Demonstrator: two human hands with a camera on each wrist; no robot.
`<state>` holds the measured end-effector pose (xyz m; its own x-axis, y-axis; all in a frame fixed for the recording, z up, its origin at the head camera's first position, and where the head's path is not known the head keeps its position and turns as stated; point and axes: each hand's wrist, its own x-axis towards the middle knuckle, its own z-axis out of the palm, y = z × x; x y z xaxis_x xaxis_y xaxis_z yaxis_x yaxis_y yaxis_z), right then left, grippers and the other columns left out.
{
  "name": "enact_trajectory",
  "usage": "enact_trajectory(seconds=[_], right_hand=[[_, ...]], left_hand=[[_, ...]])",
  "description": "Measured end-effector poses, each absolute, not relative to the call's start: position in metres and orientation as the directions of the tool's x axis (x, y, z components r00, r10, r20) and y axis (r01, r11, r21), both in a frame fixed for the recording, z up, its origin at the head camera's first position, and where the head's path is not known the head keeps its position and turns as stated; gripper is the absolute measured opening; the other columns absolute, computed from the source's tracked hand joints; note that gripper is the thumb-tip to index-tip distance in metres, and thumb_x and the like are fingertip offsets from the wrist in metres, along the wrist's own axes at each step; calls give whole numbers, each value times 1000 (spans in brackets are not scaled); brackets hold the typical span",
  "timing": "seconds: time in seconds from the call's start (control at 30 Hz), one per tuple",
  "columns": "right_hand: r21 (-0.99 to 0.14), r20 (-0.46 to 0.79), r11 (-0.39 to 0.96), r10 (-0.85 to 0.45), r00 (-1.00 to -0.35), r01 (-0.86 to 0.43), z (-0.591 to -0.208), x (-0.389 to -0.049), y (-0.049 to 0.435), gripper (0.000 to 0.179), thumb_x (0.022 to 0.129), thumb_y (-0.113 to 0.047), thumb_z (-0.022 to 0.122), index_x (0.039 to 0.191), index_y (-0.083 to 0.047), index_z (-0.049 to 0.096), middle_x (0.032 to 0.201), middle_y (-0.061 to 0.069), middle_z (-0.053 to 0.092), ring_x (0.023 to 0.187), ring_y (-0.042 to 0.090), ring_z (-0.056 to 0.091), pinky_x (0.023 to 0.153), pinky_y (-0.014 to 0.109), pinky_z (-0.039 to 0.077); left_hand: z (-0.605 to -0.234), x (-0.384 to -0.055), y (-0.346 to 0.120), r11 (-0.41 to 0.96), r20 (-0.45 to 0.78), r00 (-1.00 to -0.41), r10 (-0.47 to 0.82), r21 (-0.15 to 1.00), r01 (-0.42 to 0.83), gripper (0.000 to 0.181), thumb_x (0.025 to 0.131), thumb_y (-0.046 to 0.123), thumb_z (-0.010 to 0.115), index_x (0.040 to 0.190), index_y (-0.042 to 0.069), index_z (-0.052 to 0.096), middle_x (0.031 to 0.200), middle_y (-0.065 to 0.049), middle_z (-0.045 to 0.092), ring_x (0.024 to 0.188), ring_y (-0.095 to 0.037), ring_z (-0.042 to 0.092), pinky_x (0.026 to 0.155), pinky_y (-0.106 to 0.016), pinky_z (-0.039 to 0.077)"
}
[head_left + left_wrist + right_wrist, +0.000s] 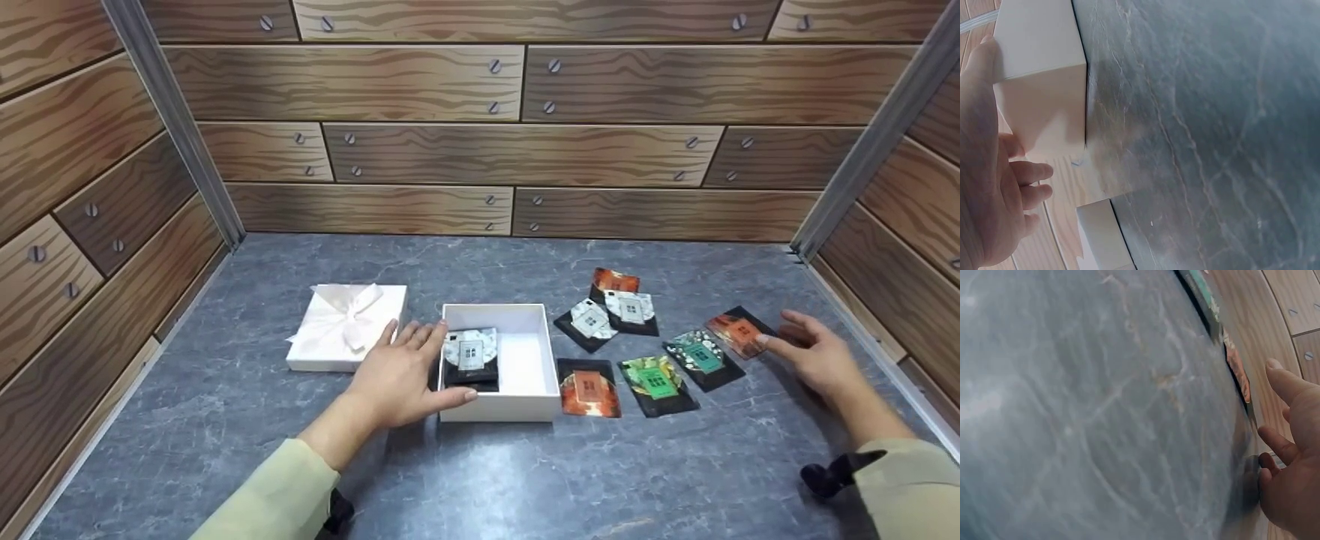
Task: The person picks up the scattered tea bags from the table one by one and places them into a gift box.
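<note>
A white open box (495, 407) stands mid-table with black-and-white sachets (471, 356) in its left half. My left hand (401, 375) rests at the box's left side, fingers extended and thumb along the front rim. In the left wrist view that hand (988, 169) lies against the box (1044, 107). At the right, my right hand (817, 356) is beside an orange-and-black sachet (739, 332), thumb over its right edge and fingers spread. The right wrist view shows this hand (1292, 439) with nothing gripped, near the sachet edge (1237, 371).
A white lid with a ribbon bow (349, 326) lies left of the box. Right of it lie a teal sachet (703, 360), a green one (660, 385), an orange one (589, 388), and a cluster of two white sachets (590, 322) and an orange one (615, 281). Wood-patterned walls surround the table.
</note>
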<state>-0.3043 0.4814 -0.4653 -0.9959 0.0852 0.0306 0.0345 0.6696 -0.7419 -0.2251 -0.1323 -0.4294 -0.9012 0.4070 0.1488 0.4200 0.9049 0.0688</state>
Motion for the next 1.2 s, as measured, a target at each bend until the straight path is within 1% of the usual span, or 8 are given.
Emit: enact_trajectory(seconds=[0.03, 0.1, 0.17, 0.23, 0.43, 0.67, 0.93, 1.2], right_hand=[[-743, 24, 669, 77, -997, 34, -466, -304, 482, 94, 104, -45, 68, 165, 7, 20, 159, 41, 33, 145, 58, 35, 99, 16, 44], [-744, 14, 668, 61, -998, 31, -468, -304, 482, 94, 104, -44, 68, 165, 8, 18, 160, 42, 30, 146, 60, 31, 118, 36, 39], [-741, 11, 671, 56, -998, 29, -468, -304, 482, 94, 105, -44, 67, 165, 8, 17, 161, 42, 28, 147, 61, 29, 122, 61, 28], [-744, 9, 667, 53, -999, 29, -469, -304, 482, 95, 105, -44, 67, 165, 9, 16, 161, 43, 27, 147, 62, 27, 119, 72, 21], [-725, 17, 688, 61, -998, 30, -472, -307, 477, 97, 104, -46, 68, 164, 10, 16, 161, 42, 28, 148, 64, 22, 120, 74, 17], [-646, 83, 763, 67, -994, -2, -473, -308, 469, 93, 102, -45, 70, 161, 12, 25, 154, 44, 36, 145, 66, 24, 118, 76, 18], [-540, 58, 840, 105, -993, 57, -473, -306, 468, 99, 100, -58, 67, 164, 5, 25, 157, 47, 22, 138, 75, 16, 110, 85, 11], [-548, 39, 833, 108, -993, 69, -473, -303, 473, 98, 101, -58, 67, 165, 2, 24, 158, 48, 17, 139, 76, 12, 108, 86, 9]], left_hand=[[-429, -225, -132, 905, 150, -901, 406, 72, 420, 121, 87, 95, 39, 165, 2, 36, 158, -22, 51, 148, -44, 45, 126, -61, 21], [-430, -225, -132, 904, 150, -901, 406, 76, 420, 121, 87, 95, 39, 165, 2, 35, 158, -22, 51, 148, -43, 44, 126, -60, 21], [-430, -225, -132, 904, 152, -901, 406, 77, 421, 121, 87, 95, 39, 165, 2, 35, 158, -21, 51, 148, -43, 44, 127, -60, 21], [-430, -225, -132, 904, 156, -900, 407, 73, 421, 121, 87, 95, 39, 165, 2, 36, 158, -21, 51, 148, -43, 45, 126, -60, 21], [-432, -225, -135, 905, 148, -901, 407, 67, 420, 121, 88, 94, 39, 165, 1, 35, 158, -23, 50, 148, -45, 45, 127, -60, 20], [-433, -223, -136, 911, 150, -907, 394, 67, 407, 120, 87, 95, 39, 164, 3, 37, 157, -23, 52, 147, -45, 45, 127, -61, 20], [-433, -223, -134, 910, 146, -906, 397, 64, 409, 120, 87, 95, 38, 164, 2, 36, 158, -23, 51, 148, -45, 45, 126, -61, 21], [-431, -224, -132, 908, 145, -904, 402, 64, 414, 121, 88, 95, 37, 165, 3, 35, 158, -23, 50, 148, -45, 44, 126, -62, 20]])
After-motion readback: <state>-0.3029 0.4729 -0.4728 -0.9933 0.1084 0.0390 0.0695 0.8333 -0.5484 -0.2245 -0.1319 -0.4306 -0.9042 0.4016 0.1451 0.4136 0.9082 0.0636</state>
